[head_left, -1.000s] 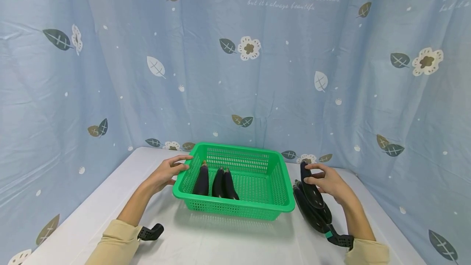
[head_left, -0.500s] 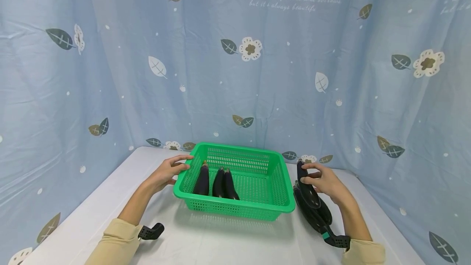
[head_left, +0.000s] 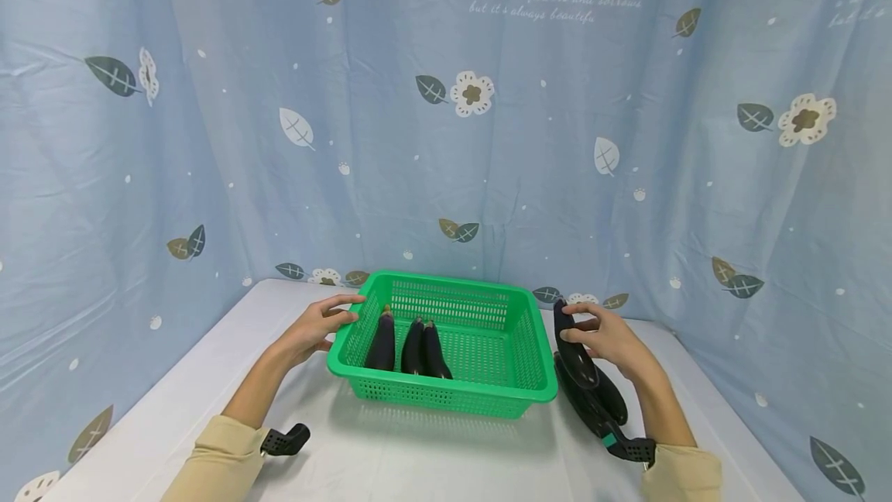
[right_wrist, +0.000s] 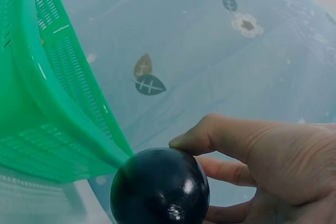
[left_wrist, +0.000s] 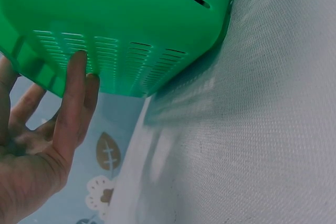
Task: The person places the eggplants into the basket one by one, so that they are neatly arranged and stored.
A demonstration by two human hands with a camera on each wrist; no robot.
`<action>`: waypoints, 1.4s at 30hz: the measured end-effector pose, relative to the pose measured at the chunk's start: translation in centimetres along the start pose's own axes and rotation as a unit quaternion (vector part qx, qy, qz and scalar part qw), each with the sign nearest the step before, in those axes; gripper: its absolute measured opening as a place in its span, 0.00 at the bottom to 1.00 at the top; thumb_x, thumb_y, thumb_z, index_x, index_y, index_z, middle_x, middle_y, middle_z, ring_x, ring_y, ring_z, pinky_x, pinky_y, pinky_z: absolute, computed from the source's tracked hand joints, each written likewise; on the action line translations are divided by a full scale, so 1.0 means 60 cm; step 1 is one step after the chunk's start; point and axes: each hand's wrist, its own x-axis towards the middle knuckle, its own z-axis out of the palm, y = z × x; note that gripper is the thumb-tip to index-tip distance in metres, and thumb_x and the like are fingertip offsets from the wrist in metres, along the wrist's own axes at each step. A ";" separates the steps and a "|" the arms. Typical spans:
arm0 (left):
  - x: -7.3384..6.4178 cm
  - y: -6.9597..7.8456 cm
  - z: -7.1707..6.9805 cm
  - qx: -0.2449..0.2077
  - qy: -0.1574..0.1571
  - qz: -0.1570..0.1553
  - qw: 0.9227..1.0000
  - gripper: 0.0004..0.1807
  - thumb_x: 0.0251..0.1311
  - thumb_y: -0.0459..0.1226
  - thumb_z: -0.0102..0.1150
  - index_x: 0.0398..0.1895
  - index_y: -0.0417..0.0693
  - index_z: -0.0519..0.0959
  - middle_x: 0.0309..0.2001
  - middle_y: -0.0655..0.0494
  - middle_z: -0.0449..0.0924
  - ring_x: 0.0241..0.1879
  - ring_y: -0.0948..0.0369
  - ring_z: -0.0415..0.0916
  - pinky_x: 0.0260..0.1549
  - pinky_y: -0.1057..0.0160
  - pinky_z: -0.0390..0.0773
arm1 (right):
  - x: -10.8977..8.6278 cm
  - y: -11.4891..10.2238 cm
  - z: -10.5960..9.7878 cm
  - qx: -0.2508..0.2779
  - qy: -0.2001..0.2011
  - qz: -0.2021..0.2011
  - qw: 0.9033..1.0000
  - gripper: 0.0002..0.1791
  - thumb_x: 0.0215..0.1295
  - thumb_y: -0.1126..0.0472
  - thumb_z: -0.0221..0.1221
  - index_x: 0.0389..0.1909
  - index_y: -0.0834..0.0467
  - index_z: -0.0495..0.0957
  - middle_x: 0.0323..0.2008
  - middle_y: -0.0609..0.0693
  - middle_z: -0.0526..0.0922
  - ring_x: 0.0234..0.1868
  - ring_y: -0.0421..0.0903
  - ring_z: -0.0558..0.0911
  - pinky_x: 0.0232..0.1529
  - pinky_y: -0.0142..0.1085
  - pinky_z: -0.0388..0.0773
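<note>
A green plastic basket [head_left: 446, 392] stands mid-table with three dark purple eggplants [head_left: 414, 347] lying in its left half. At its left rim, my left hand [head_left: 311, 329] holds the edge; in the left wrist view some fingertips [left_wrist: 77, 64] touch the outer wall while others reach over the rim. Between thumb and fingers, my right hand [head_left: 605, 334] grips another eggplant [head_left: 577, 359] near its stem end, tilted, just right of the basket. Its glossy round end [right_wrist: 160, 187] faces the right wrist camera. Beneath it, more eggplants [head_left: 611, 397] lie on the table, partly covered.
A white cloth covers the table [head_left: 418, 455]. Behind and at both sides hangs a blue curtain [head_left: 446, 161] with leaf and flower prints. Black wrist mounts [head_left: 286, 440] stick out from both sleeves.
My right hand has moved left with the eggplant, lifting it slightly off the pile and closer to the basket's right rim. The left hand and basket stay put.
</note>
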 end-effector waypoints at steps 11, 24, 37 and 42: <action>0.002 0.002 -0.001 -0.005 -0.002 -0.003 1.000 0.30 0.66 0.48 0.60 0.70 0.58 0.68 0.74 0.43 0.58 0.72 0.38 0.58 0.46 0.46 0.81 | 0.019 -0.021 0.009 0.007 -0.010 -0.005 1.000 0.29 0.64 0.52 0.63 0.64 0.57 0.71 0.60 0.69 0.74 0.51 0.56 0.81 0.48 0.50 0.81; 0.002 0.000 -0.001 -0.006 0.001 -0.008 1.000 0.29 0.66 0.48 0.60 0.70 0.58 0.68 0.74 0.42 0.59 0.71 0.38 0.59 0.45 0.47 0.82 | 0.039 -0.043 0.024 0.019 -0.029 -0.010 0.999 0.28 0.64 0.55 0.63 0.64 0.57 0.71 0.57 0.67 0.77 0.36 0.47 0.79 0.40 0.40 0.80; -0.001 0.004 0.000 -0.002 -0.008 0.001 1.000 0.30 0.67 0.49 0.59 0.71 0.57 0.67 0.74 0.41 0.57 0.72 0.37 0.58 0.46 0.46 0.81 | 0.055 -0.065 0.045 0.015 -0.035 -0.018 0.999 0.28 0.64 0.56 0.63 0.64 0.58 0.71 0.56 0.67 0.79 0.37 0.47 0.79 0.34 0.40 0.79; 0.000 0.003 0.001 -0.004 -0.004 -0.004 1.000 0.29 0.67 0.48 0.59 0.70 0.58 0.68 0.74 0.42 0.58 0.71 0.38 0.59 0.46 0.47 0.82 | 0.062 -0.068 0.053 0.019 -0.042 -0.013 0.999 0.27 0.65 0.55 0.63 0.64 0.56 0.72 0.59 0.66 0.77 0.44 0.49 0.82 0.35 0.38 0.81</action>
